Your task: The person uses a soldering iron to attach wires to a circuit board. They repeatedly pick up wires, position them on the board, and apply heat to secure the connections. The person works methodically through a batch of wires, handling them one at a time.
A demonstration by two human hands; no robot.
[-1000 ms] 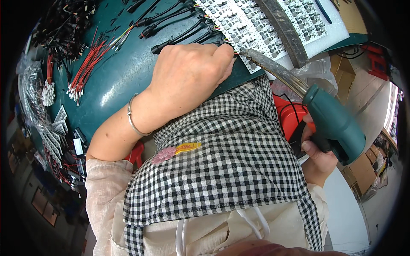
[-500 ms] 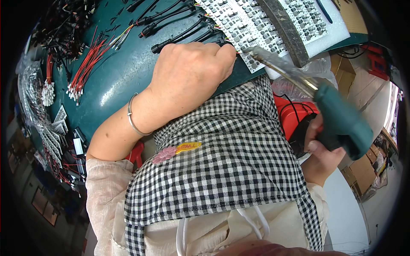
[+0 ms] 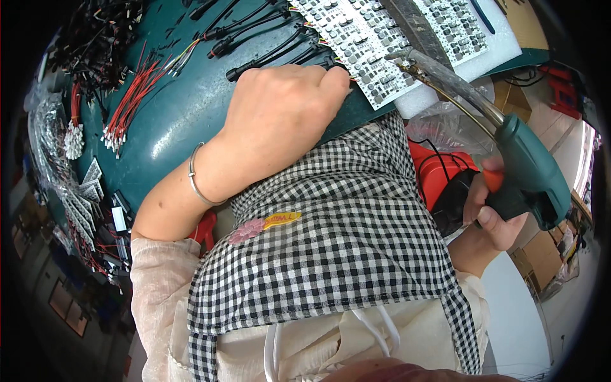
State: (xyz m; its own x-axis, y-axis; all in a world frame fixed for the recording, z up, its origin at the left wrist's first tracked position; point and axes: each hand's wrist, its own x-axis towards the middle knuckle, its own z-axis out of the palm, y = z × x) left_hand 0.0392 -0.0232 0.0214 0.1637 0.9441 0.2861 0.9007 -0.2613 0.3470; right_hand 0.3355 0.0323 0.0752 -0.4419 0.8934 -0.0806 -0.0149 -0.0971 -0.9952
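My right hand (image 3: 499, 223) is wrapped round the handle of a dark green soldering gun (image 3: 531, 169) with an orange trigger. Its metal tip reaches up and left over a white circuit board panel (image 3: 375, 70) covered with small components; whether the tip touches the board I cannot tell. At the panel's lower left corner, my left hand (image 3: 283, 105) is closed, back upward, with the fingertips hidden beneath. What it holds does not show. Black connector cables (image 3: 254, 63) lie just beyond its knuckles, their thin coloured wires meeting the panel's left edge.
A dark metal bar (image 3: 417, 32) lies across the panel, which rests on white foam (image 3: 506, 44). On the green table (image 3: 184, 121), red wires with white plugs (image 3: 130, 105) and a heap of black connectors (image 3: 95, 44) sit to the left. A red stool (image 3: 433, 172) stands below the edge.
The soldering gun has shifted right and its tip now lies farther over the panel, away from my left hand. My left hand has hardly moved.
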